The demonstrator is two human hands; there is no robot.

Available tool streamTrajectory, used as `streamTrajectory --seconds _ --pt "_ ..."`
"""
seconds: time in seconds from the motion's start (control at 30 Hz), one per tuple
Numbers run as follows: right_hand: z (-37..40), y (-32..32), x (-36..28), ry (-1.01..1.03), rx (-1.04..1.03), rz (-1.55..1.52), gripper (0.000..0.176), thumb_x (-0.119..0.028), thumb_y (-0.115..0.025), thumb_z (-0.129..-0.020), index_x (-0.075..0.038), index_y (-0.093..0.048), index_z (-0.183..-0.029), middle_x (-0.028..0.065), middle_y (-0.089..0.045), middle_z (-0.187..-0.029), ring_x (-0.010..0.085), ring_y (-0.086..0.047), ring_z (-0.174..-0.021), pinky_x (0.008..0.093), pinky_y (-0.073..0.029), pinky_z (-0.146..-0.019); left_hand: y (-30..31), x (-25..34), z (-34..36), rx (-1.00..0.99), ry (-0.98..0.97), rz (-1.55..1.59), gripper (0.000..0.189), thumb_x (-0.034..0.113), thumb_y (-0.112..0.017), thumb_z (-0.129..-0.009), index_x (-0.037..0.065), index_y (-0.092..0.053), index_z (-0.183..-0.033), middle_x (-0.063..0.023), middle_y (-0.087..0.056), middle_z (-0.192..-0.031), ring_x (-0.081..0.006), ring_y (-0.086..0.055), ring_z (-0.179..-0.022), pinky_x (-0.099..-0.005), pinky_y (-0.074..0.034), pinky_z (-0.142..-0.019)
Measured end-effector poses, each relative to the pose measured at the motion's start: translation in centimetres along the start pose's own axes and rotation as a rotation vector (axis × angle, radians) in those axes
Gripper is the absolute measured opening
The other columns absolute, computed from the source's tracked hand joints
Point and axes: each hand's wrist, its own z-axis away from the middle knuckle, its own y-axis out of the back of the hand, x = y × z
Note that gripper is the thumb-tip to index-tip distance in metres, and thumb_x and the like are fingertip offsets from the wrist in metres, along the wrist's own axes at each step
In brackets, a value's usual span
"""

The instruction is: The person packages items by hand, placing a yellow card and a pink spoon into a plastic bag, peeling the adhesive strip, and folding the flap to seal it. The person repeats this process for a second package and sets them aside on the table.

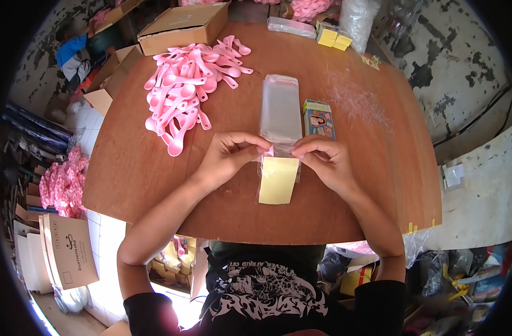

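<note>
My left hand (233, 157) pinches the upper left corner of a clear plastic bag (259, 193), with a small pink piece at its fingertips that I cannot make out. At the bag's upper right corner, the thumb and finger of my right hand (327, 159) are pressed together on the plastic. A pale yellow card (278, 182) lies inside the bag, near the table's front edge. Just beyond my fingers is a stack of clear plastic bags (281, 106). A blue and yellow stack of printed cards (319, 120) sits right of it.
Many pink spoons (183, 84) are heaped on the wooden table (132, 185) at the left. Thin clear strips (359, 101) lie scattered at the right. A cardboard box (183, 28) and yellow card stacks (333, 36) stand at the back. Another person (74, 59) is at the far left.
</note>
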Motion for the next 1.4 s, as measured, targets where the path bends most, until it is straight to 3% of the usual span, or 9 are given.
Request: streamTrajectory --seconds 0.5,0.6,0.8,1.0,1.13,1.17,1.27,1.33,1.4 --pt "0.6 -0.7 -0.2 -0.054 0.020 -0.032 0.012 0.006 -0.059 -0.089 0.006 -0.066 -0.098 0.0108 -0.067 -0.098 0.0141 -0.065 -0.093 0.0253 -0.053 -0.080 0.3 0.4 0.3 -0.040 0.029 0.170 0.014 0.004 -0.065 -0.089 -0.004 -0.069 -0.100 -0.0119 -0.070 -0.101 -0.0162 -0.065 -0.095 -0.0311 -0.053 -0.086" --pt "0.7 -1.1 0.0 -0.027 0.022 -0.041 0.014 0.007 -0.065 -0.085 0.006 -0.064 -0.099 0.0108 -0.064 -0.100 0.0147 -0.065 -0.092 0.0251 -0.054 -0.078 -0.3 0.8 0.4 -0.013 0.048 -0.034 0.015 0.002 -0.068 -0.086 -0.003 -0.068 -0.101 -0.0113 -0.069 -0.103 -0.0148 -0.064 -0.095 -0.0303 -0.054 -0.085" --pt "0.7 -1.6 -0.6 -0.054 0.027 0.012 0.027 0.010 -0.072 -0.078 0.003 -0.057 -0.100 0.0082 -0.056 -0.104 0.0156 -0.065 -0.092 0.0248 -0.056 -0.074 0.0 2.3 0.5 -0.090 0.098 -0.075 0.036 -0.006 -0.073 -0.078 -0.001 -0.061 -0.111 -0.0102 -0.062 -0.116 -0.0165 -0.064 -0.099 -0.0286 -0.056 -0.085" --pt "1.5 -3.1 -2.7 0.008 -0.026 -0.162 0.027 0.007 -0.072 -0.080 0.001 -0.055 -0.101 0.0079 -0.055 -0.106 0.0151 -0.067 -0.090 0.0223 -0.054 -0.072 -0.6 4.9 2.6 -0.228 0.019 0.178 0.059 0.002 -0.078 -0.076 0.003 -0.050 -0.127 -0.0097 -0.060 -0.120 -0.0174 -0.058 -0.113 -0.0334 -0.052 -0.093" --pt "2.0 -3.2 -4.8 0.025 -0.270 -0.261 0.027 0.001 -0.074 -0.081 -0.001 -0.059 -0.103 0.0063 -0.059 -0.102 0.0116 -0.066 -0.089 0.0237 -0.054 -0.074 -2.2 7.4 7.6 -0.257 0.302 -0.261 0.042 0.010 -0.078 -0.079 0.005 -0.059 -0.115 -0.0065 -0.067 -0.107 -0.0130 -0.065 -0.097 -0.0305 -0.055 -0.078" --pt "1.6 -2.7 -5.2 0.025 -0.272 -0.263 0.027 0.001 -0.074 -0.081 -0.001 -0.059 -0.103 0.0063 -0.059 -0.102 0.0116 -0.066 -0.089 0.0237 -0.054 -0.074 -1.9 7.3 9.3 -0.355 0.190 -0.323 0.038 0.011 -0.078 -0.079 0.005 -0.060 -0.112 -0.0069 -0.068 -0.101 -0.0144 -0.067 -0.092 -0.0303 -0.055 -0.071" --pt "-0.1 -1.5 -6.0 0.042 -0.212 0.340 0.014 -0.002 -0.072 -0.082 0.001 -0.067 -0.094 0.0054 -0.067 -0.081 0.0125 -0.065 -0.077 0.0261 -0.051 -0.070 0.6 4.7 14.8 -0.635 0.062 -0.418 0.031 0.015 -0.074 -0.084 0.005 -0.061 -0.110 -0.0104 -0.070 -0.093 -0.0196 -0.069 -0.086 -0.0312 -0.054 -0.061" --pt "-2.4 -0.1 -4.7 0.089 -0.193 0.673 0.012 -0.004 -0.073 -0.078 0.001 -0.068 -0.088 0.0082 -0.068 -0.081 0.0181 -0.065 -0.074 0.0292 -0.051 -0.068 2.7 3.3 18.4 -0.616 0.413 -0.552 0.034 0.019 -0.073 -0.083 0.005 -0.060 -0.111 -0.0136 -0.069 -0.087 -0.0249 -0.069 -0.084 -0.0343 -0.055 -0.067" --pt "-4.7 1.5 -2.0 0.173 -0.215 0.759 0.013 -0.006 -0.074 -0.076 0.001 -0.068 -0.086 0.0100 -0.068 -0.082 0.0211 -0.065 -0.074 0.0315 -0.050 -0.067 5.9 0.4 21.9 -0.395 0.617 -0.828 0.045 0.024 -0.076 -0.079 0.004 -0.057 -0.114 -0.0170 -0.067 -0.099 -0.0301 -0.067 -0.092 -0.0391 -0.054 -0.078"
